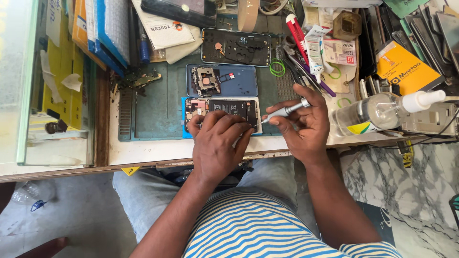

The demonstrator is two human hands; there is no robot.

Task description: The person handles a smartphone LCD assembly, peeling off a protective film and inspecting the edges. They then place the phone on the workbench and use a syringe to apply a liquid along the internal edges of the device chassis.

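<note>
An opened phone, back off, lies on the teal work mat with its circuit board and black battery showing. My left hand rests on its near edge, fingers spread over the lower part, steadying it. My right hand grips a slim silver screwdriver, its tip pointing left and touching the phone's right side. Behind the phone sits a blue back cover with a loose metal part on it. Farther back is a dark phone frame.
A clear spray bottle lies on its side right of my right hand. Tweezers, tools, tubes and green rubber bands crowd the back right. Boxes and packets stack at the back left. The bench's front edge runs just below my hands.
</note>
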